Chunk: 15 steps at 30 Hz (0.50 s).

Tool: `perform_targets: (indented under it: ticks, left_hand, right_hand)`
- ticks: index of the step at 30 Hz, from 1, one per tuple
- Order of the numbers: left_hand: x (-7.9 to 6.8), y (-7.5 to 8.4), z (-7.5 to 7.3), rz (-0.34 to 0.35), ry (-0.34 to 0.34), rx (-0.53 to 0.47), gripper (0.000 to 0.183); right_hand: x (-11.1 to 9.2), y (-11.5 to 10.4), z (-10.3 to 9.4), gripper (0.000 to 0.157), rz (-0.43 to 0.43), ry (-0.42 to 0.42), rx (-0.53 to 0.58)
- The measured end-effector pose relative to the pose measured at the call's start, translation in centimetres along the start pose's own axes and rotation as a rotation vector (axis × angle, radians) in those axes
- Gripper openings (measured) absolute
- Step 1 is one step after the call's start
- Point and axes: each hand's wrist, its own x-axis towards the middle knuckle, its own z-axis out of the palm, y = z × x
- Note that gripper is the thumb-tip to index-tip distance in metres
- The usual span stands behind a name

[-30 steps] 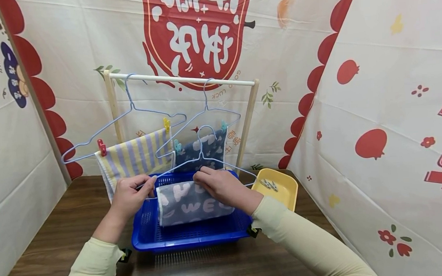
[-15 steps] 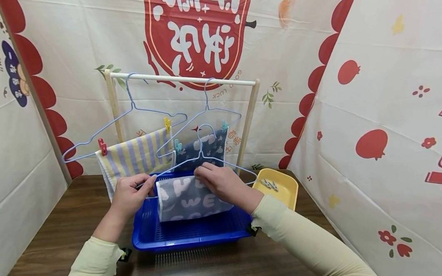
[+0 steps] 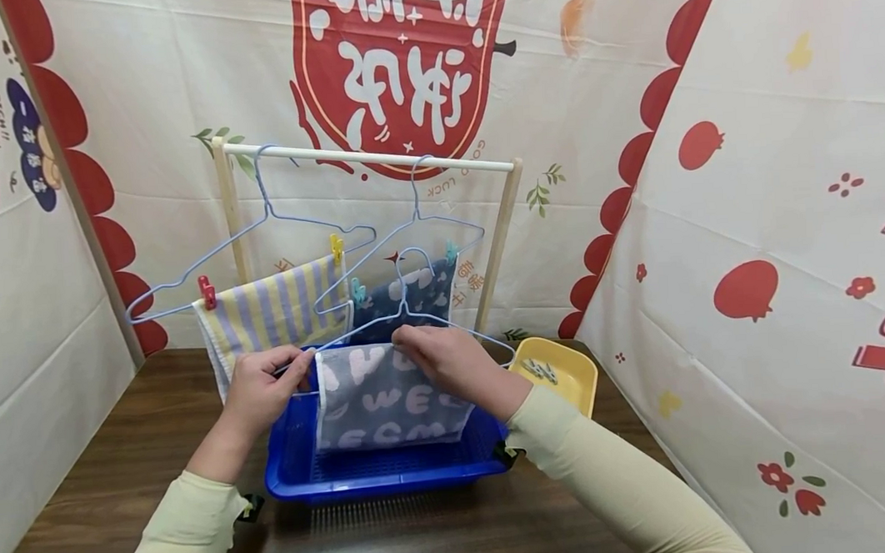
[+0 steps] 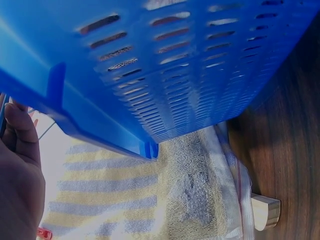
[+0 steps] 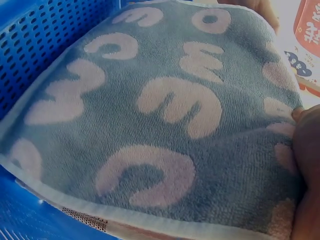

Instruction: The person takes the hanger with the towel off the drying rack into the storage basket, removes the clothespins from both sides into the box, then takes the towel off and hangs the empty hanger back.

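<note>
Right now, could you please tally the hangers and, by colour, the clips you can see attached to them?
Blue hangers: 3
Red clip: 1
Yellow clip: 1
Teal clips: 2
Total: 7

The lettered towel (image 3: 389, 409) at the right fingers (image 3: 413, 338) is patterned pale pink on grey; the hanger (image 3: 403, 309) at the left fingers (image 3: 296, 373) is coloured light blue. Beyond them, the striped towel (image 3: 279, 308) is banded yellow and lavender; the basket (image 3: 386, 485) below is coloured deep blue, the tray (image 3: 573, 393) to their right yellow.
</note>
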Motion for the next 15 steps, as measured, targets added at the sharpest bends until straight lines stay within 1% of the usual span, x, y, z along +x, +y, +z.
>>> perform_targets:
  ticks: [8,15]
  left_hand:
    - [0.0,-0.3,0.2,-0.016,0.002,0.035,0.028]
    - [0.1,-0.3,0.2,-0.049,-0.005,0.045,0.027]
  right_hand:
    - [0.0,-0.1,-0.6,0.008,-0.012,0.029,-0.009]
    - [0.2,-0.2,-1.1,0.008,0.024,0.044,0.008]
